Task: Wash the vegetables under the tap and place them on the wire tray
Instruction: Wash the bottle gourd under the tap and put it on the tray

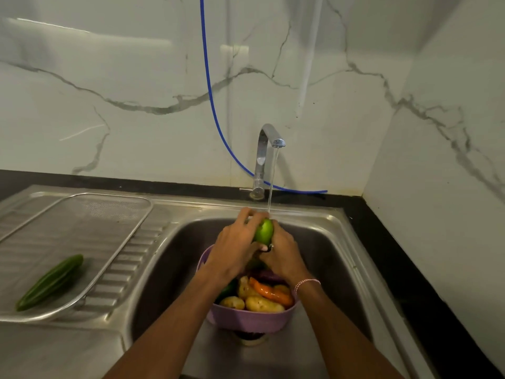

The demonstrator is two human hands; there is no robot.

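Both hands grip green veg btwn them, under tap.

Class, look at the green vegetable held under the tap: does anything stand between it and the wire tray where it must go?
Nothing visible does. Both hands, left hand and right hand, hold the green vegetable above the sink. The wire tray lies to the left on the drainboard, holding only a cucumber near its front.

I have one view only, a wide-angle camera worn on the head, looking forward and down into the sink from close above. The tap stands at twelve o'clock, the wire tray at nine.
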